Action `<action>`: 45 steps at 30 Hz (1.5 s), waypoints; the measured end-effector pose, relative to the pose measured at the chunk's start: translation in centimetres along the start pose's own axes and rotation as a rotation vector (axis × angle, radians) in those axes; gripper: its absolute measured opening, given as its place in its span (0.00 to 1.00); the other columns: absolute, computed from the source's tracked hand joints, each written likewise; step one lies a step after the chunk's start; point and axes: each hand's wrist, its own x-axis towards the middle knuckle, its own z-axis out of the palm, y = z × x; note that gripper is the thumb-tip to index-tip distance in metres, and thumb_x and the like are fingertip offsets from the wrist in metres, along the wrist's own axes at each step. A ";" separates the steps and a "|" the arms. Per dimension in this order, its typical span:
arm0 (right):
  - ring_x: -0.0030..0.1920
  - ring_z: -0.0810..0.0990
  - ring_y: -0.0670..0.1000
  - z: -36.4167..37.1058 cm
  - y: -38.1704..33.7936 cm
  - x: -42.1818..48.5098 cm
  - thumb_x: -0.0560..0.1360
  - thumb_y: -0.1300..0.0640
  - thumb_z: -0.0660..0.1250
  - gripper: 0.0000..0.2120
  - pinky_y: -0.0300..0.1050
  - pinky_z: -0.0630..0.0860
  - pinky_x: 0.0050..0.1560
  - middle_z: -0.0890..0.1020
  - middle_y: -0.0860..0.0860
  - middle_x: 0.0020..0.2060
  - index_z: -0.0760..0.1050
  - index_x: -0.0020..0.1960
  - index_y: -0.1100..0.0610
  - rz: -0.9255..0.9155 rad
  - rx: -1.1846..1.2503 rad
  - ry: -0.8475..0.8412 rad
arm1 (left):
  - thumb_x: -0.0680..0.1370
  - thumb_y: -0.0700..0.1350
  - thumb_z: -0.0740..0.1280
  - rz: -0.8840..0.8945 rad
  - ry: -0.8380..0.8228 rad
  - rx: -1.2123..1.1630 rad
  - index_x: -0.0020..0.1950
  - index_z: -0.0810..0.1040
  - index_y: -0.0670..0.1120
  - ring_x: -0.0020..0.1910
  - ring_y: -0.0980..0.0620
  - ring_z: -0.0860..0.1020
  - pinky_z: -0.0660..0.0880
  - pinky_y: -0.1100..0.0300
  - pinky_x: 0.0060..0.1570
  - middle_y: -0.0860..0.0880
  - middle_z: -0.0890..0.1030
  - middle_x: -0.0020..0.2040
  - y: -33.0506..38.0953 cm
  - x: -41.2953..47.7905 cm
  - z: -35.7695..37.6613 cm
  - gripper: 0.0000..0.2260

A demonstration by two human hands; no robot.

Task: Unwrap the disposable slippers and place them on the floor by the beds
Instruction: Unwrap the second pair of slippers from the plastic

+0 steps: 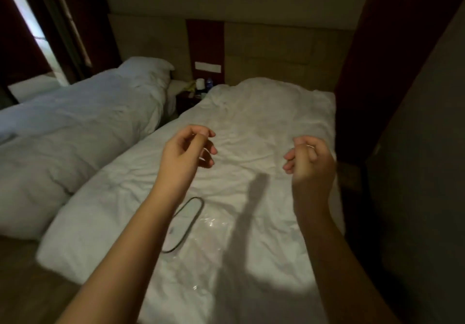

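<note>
A white disposable slipper (186,219) with a dark rim lies on the near bed's white duvet (264,127), partly hidden under my left forearm. A crinkled clear plastic wrapper (205,245) lies just right of it on the duvet. My left hand (187,151) hovers above the bed, fingers loosely curled, holding nothing. My right hand (309,158) hangs over the bed's right side, fingers bent apart, also holding nothing. Both hands are well above and beyond the slipper.
A second bed (75,127) with a white pillow stands to the left across a narrow gap. A dark nightstand (187,99) with a bottle and small items sits between the headboards. Wooden floor (27,281) shows at lower left. A dark wall closes the right side.
</note>
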 end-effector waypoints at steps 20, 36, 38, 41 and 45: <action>0.26 0.76 0.40 20.1 10.3 -8.6 0.76 0.58 0.65 0.03 0.34 0.73 0.30 0.80 0.50 0.31 0.76 0.45 0.57 0.336 -0.043 -0.208 | 0.78 0.40 0.61 -0.360 0.022 0.123 0.44 0.78 0.45 0.41 0.49 0.80 0.77 0.56 0.42 0.46 0.82 0.43 -12.8 5.5 -20.1 0.07; 0.40 0.81 0.50 25.5 43.2 -11.7 0.74 0.54 0.67 0.02 0.44 0.77 0.43 0.82 0.49 0.40 0.77 0.47 0.49 0.984 -0.553 -0.246 | 0.76 0.41 0.67 -0.895 -0.285 0.558 0.64 0.74 0.43 0.56 0.54 0.76 0.71 0.62 0.55 0.46 0.79 0.58 -46.6 11.5 -18.4 0.17; 0.44 0.80 0.50 25.8 46.4 -13.2 0.74 0.56 0.67 0.09 0.42 0.76 0.46 0.82 0.51 0.46 0.77 0.54 0.53 1.090 -0.549 -0.297 | 0.75 0.40 0.68 -0.949 -0.266 0.607 0.65 0.72 0.41 0.48 0.62 0.76 0.73 0.70 0.48 0.48 0.80 0.53 -49.8 10.8 -18.6 0.19; 0.55 0.80 0.54 26.7 49.8 -14.8 0.74 0.58 0.68 0.19 0.46 0.76 0.54 0.81 0.53 0.56 0.74 0.64 0.57 1.194 -0.547 -0.380 | 0.74 0.40 0.68 -1.076 -0.271 0.660 0.64 0.72 0.39 0.37 0.60 0.77 0.75 0.72 0.33 0.53 0.77 0.41 -53.3 10.2 -19.0 0.18; 0.60 0.78 0.55 28.4 51.4 -16.0 0.74 0.58 0.67 0.23 0.46 0.75 0.56 0.78 0.55 0.62 0.69 0.68 0.57 1.279 -0.474 -0.449 | 0.72 0.43 0.70 -1.121 -0.357 0.736 0.58 0.75 0.39 0.38 0.52 0.78 0.77 0.55 0.44 0.47 0.79 0.43 -55.1 10.5 -19.2 0.17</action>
